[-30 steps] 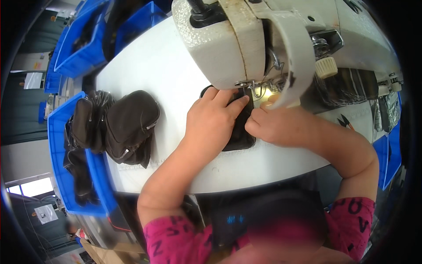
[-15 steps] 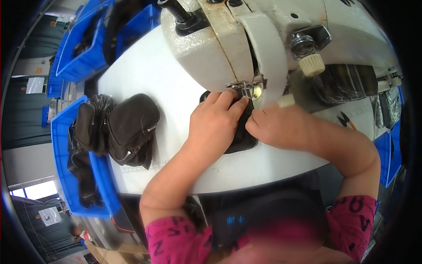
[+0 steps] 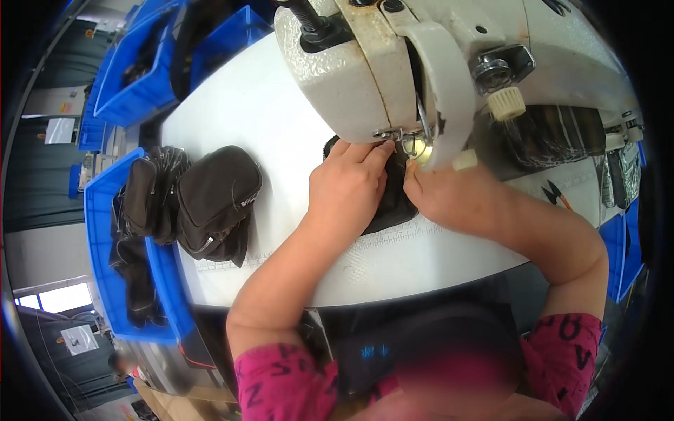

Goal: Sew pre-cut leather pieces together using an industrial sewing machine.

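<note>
Under the needle area of a white sewing machine [image 3: 351,77] lies a black fabric pouch piece [image 3: 394,200], partly covered by my hands. My left hand [image 3: 347,184] presses on its left side, fingers bent and held together, the fingertips close to the presser foot [image 3: 407,144]. My right hand [image 3: 453,193] is closed at the pouch's right edge, thumb and fingers pinched just right of the foot. The stitching spot itself is mostly hidden by the machine head and my fingers.
Finished-looking black zip pouches [image 3: 217,200] are stacked on the white table [image 3: 281,116] at left, beside a blue bin [image 3: 172,295] holding more. Other blue bins [image 3: 133,95] stand at the far left. Orange-handled snips [image 3: 558,195] lie at right, near a dark plastic-wrapped bundle [image 3: 554,137].
The view has shifted slightly, so the machine appears farther right. My right fingers have moved up a little beside the foot, and the pouch piece sits slightly differently under my hands.
</note>
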The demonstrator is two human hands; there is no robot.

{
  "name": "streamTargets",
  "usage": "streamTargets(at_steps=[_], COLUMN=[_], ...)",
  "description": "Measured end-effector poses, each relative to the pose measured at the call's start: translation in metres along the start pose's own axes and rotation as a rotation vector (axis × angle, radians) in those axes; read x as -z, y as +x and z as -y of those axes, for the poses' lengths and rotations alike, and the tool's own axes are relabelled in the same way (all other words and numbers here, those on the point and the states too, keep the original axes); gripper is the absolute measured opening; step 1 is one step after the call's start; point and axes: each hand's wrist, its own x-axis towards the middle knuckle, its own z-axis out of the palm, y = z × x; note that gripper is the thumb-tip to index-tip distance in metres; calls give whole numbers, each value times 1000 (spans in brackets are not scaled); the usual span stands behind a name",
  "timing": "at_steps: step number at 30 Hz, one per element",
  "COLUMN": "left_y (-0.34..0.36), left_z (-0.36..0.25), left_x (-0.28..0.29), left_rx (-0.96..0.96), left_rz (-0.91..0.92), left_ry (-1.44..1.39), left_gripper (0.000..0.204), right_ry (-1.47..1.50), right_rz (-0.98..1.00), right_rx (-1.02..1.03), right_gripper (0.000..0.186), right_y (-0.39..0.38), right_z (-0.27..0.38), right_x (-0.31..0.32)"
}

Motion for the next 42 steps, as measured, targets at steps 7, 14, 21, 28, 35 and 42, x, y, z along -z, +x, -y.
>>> streamTargets(at_steps=[7,14,21,28,35,42], left_y=[2,7,7,9,10,7], left_z=[3,9,9,15,20,21], left_x=[-6,-8,-14,-18,-28,-29], left_rx=[9,56,110,73,91,116], left_rz=[-26,13,-47,-140,-220,-188], left_ry=[0,47,-70,-109,-207,-233], left_gripper=[33,26,22,16,14,17], right_ry=[5,-11,-49,19,11,19], right_rz=[33,112,-79,-87,-121,-137], right_rx=[-14,-81,-137,-171,-195,-224], right_gripper=[40,46,42,33,29,29], right_y=[0,0,2,4,9,8], right_z=[-2,-4,-7,-10,-9,-11], right_x=[0,-11,-13,-12,-14,-20])
